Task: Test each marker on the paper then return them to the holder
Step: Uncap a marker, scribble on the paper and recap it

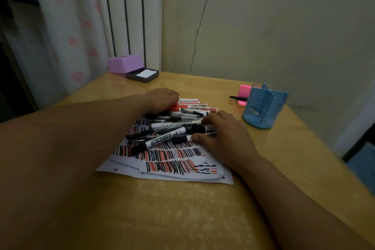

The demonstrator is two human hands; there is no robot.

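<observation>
Corralling the markers (178, 126) on the scribbled paper (172, 168), the left hand (162, 97), grip unclear, covers the pile's eleven-o'clock edge while the right hand (223, 136), spread wide, braces its three-o'clock ends.

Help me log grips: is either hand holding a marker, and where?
Cannot be told. Left hand covers one end of the red markers; right hand touches one end of the black markers.
</observation>
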